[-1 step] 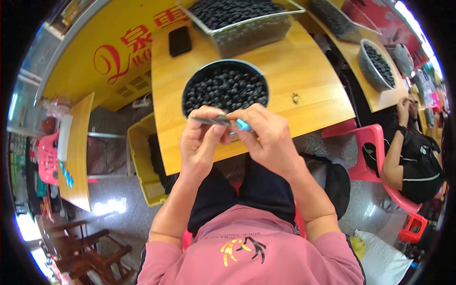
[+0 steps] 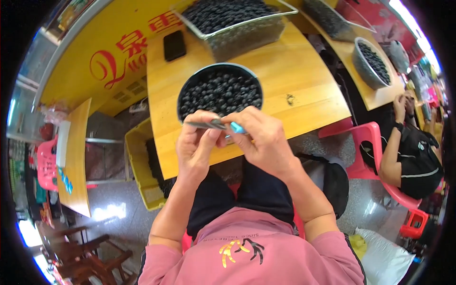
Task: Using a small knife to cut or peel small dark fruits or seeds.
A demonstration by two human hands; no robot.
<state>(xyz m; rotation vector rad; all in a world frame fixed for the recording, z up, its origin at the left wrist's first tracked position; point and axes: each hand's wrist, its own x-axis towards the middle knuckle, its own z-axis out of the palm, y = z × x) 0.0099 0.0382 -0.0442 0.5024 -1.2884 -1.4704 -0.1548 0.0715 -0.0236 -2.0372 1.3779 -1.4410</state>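
Head view, looking down: left hand (image 2: 194, 152) and right hand (image 2: 266, 135) are brought together, fingertips close; the left pinches a slim grey strip (image 2: 199, 125), blurred, its long axis running nine o'clock to three; the right grips a short blue piece (image 2: 237, 128) just at the strip's three o'clock end; whether the two make one tool I cannot tell; of the two hands, the left is nearer the strip's free end; just beyond, at twelve o'clock, a round bowl (image 2: 218, 68) stands on the worktop (image 2: 294, 78), holding dark berries (image 2: 223, 90), its near rim partly behind the fingers; at eight o'clock is a yellow crate (image 2: 141, 178); farther, a black phone (image 2: 175, 46) lies at eleven and a clear tub (image 2: 251, 42), heaped dark, just past twelve; well apart, a co-worker (image 2: 418, 164) sits at three.
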